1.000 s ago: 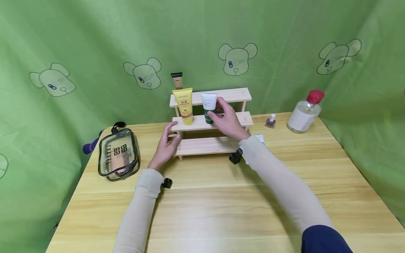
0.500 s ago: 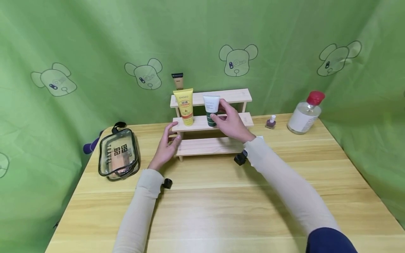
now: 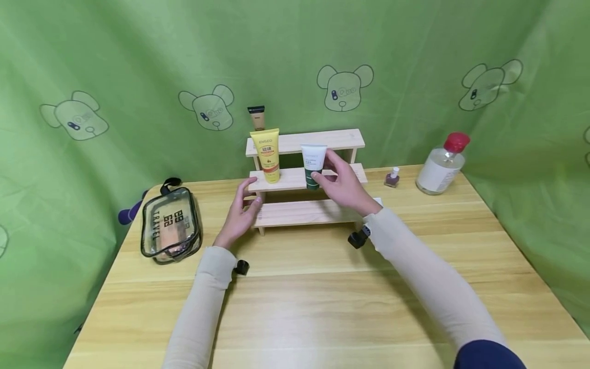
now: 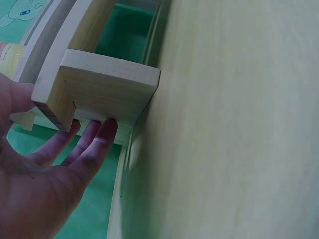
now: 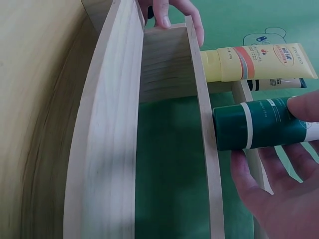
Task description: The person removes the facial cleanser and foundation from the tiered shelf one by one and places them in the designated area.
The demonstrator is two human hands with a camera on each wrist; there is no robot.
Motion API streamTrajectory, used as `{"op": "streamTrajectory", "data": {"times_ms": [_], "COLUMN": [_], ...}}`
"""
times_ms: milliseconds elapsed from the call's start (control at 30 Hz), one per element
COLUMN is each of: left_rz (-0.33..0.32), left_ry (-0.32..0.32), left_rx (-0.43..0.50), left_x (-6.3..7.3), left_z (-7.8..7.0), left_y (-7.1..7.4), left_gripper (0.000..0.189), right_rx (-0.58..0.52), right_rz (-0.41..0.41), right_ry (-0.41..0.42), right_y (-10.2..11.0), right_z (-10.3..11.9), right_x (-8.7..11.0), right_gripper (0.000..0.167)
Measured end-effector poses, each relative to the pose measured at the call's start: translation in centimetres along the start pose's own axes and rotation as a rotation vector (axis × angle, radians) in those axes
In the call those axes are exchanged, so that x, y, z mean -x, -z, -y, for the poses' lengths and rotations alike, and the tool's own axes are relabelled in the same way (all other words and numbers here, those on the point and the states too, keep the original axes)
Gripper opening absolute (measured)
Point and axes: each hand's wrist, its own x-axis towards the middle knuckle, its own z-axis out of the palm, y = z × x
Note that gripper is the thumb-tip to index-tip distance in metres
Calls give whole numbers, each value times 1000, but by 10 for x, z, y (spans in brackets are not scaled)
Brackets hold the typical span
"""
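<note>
My right hand [image 3: 346,187] pinches a small white and green squeeze tube [image 3: 314,158] between thumb and fingers. It stands cap down by the front edge of the middle tier of a three-tier wooden display shelf [image 3: 304,212]. In the right wrist view the green cap [image 5: 230,127] meets or nearly meets that edge; I cannot tell which. With fingers mostly extended, my left hand [image 3: 236,215] touches the shelf's left end, its fingertips [image 4: 107,130] against the side panel. A yellow tube [image 3: 266,148] stands at the middle tier's left, a beige black-topped tube [image 3: 258,121] behind it.
A clear travel pouch [image 3: 171,223] lies on the table at left, with a purple object [image 3: 129,212] behind it. At right stand a nail polish bottle [image 3: 392,177] and a red-capped bottle [image 3: 440,166]. A green curtain [image 3: 286,61] hangs behind the shelf.
My right hand has carried the white and green tube to the right and slightly forward toward me, away from the yellow tube. The left hand stays at the shelf's end.
</note>
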Motion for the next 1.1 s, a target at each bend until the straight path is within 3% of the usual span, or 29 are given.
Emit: {"op": "streamTrajectory", "data": {"times_ms": [467, 800, 1100], "left_rz": [0, -3, 12], "left_ry": [-28, -33, 2], "left_rx": [9, 4, 1], "left_x": [-1, 0, 1], "left_z": [2, 1, -1], "left_y": [0, 0, 1], "left_gripper": [62, 62, 63], "right_rx": [35, 32, 77], "right_rz": [35, 35, -4], "right_ry": [28, 28, -7], "right_y": [11, 17, 38], "right_z": [-1, 11, 5], "right_x": [25, 41, 56], "right_gripper": [45, 48, 54]}}
